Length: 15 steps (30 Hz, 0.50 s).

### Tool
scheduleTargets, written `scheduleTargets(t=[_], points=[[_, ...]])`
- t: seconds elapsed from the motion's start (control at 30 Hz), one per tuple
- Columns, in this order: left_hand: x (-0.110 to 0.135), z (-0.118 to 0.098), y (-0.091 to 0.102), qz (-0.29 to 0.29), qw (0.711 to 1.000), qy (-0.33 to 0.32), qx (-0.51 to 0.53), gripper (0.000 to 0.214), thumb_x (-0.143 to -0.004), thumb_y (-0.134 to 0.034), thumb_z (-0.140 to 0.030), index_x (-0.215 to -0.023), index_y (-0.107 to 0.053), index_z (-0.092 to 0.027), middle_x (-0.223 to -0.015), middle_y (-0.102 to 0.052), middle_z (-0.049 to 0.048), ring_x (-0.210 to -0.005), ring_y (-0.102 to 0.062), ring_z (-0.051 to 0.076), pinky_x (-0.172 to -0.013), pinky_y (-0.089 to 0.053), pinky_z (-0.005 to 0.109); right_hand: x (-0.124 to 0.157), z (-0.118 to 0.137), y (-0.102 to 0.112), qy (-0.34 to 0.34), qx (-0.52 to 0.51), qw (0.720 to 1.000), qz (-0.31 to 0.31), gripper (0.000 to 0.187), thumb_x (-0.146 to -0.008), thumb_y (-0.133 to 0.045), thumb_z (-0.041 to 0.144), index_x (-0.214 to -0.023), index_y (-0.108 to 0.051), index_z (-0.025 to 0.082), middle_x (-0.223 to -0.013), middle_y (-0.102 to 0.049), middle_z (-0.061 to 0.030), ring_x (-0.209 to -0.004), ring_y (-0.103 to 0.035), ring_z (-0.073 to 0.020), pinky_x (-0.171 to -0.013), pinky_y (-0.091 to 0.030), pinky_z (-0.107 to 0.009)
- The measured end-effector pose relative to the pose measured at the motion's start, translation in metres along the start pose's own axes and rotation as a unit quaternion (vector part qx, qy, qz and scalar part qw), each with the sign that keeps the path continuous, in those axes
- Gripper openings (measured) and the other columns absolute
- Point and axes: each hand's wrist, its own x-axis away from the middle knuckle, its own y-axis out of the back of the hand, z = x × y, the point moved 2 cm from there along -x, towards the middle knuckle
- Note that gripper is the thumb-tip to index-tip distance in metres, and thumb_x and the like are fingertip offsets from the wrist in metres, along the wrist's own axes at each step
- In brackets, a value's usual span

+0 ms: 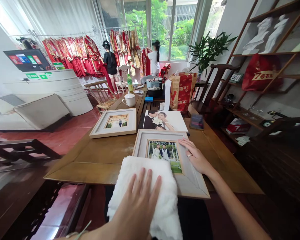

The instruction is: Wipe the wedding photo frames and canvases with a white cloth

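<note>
My left hand (141,196) lies flat with its fingers spread on a folded white towel (165,206). The towel covers the lower left part of a pale picture frame (193,183), which holds a photo (176,155) of a couple outdoors. On the frame's right side rests my right hand (195,155), fingers stretched out and a ring on one of them. A second pale picture frame (96,128) with a smaller photo lies farther back on the left. Behind the near frame is a large wedding photo print (176,120) of a couple close together.
The wooden table (90,166) also bears a phone (196,121), a white lidded cup (129,99), a blue box (149,99), a green bottle (129,83) and a red paper bag (183,93). Two people stand by garment racks at the back. Shelves (262,53) line the right.
</note>
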Motion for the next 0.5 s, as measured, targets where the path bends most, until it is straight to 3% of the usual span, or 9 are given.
scheduleTargets(t=[0.13,0.23,0.33,0.5], points=[[-0.017,0.002,0.005,-0.058,0.998,-0.016,0.028,0.108,-0.054,-0.059,-0.012,-0.144,0.0,-0.011,-0.148,0.005,0.0221,-0.131,0.011,0.038,-0.106,-0.007,0.058,0.0,0.0,0.0,0.002,0.001,1.0,-0.002,0.051,-0.079,-0.036,0.01,-0.124,-0.053,0.026,-0.133,-0.049,-0.0055,-0.133,-0.032,-0.0214,-0.111,-0.023,-0.049],[-0.055,0.018,0.009,-0.161,0.986,-0.03,0.022,0.098,-0.063,-0.058,-0.016,-0.144,-0.003,-0.009,-0.148,-0.001,0.0223,-0.134,0.008,0.035,-0.108,-0.008,0.053,0.001,-0.002,0.0,0.013,0.001,1.0,0.003,0.05,-0.08,-0.036,0.011,-0.126,-0.051,0.026,-0.134,-0.048,-0.0052,-0.133,-0.032,-0.0212,-0.112,-0.022,-0.049],[-0.096,0.036,0.018,-0.24,0.971,0.005,-0.009,0.092,-0.068,-0.062,-0.022,-0.143,-0.01,-0.01,-0.148,-0.006,0.0241,-0.135,0.003,0.037,-0.108,-0.009,0.053,0.002,-0.004,0.0,0.019,-0.002,1.0,0.004,0.051,-0.081,-0.036,0.011,-0.127,-0.05,0.027,-0.136,-0.047,-0.0047,-0.133,-0.031,-0.0214,-0.111,-0.022,-0.05],[-0.135,0.048,0.043,-0.286,0.957,0.042,-0.011,0.088,-0.073,-0.061,-0.026,-0.144,-0.011,-0.01,-0.148,-0.008,0.0247,-0.134,0.0,0.039,-0.106,-0.011,0.056,0.002,-0.005,-0.001,0.012,-0.01,1.0,-0.009,0.052,-0.08,-0.036,0.01,-0.127,-0.05,0.029,-0.135,-0.048,-0.0048,-0.133,-0.031,-0.0221,-0.111,-0.022,-0.051]])
